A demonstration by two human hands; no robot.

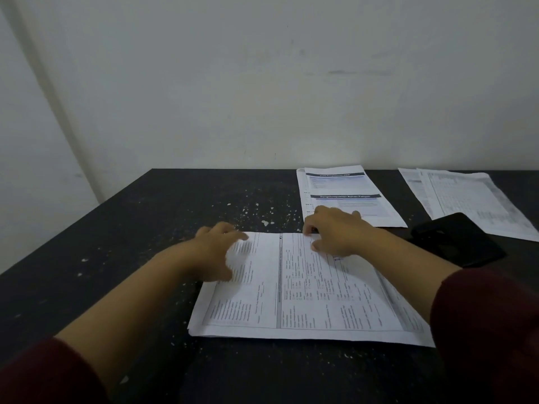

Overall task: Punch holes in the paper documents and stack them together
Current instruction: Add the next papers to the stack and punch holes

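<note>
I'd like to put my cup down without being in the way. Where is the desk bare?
The dark table's left half, left of the form sheets, is bare apart from white specks. The right side is crowded: blue-headed pages, table printouts, the black hole punch, and both hands on the form.

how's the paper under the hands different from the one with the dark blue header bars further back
The near sheet lies close, sideways to the viewer, with both hands on its far edge; the blue-banded sheet lies by the wall, untouched. The near sheet carries black form text only; the far one has dark heading bars. Both are white and flat on the black table.
</note>
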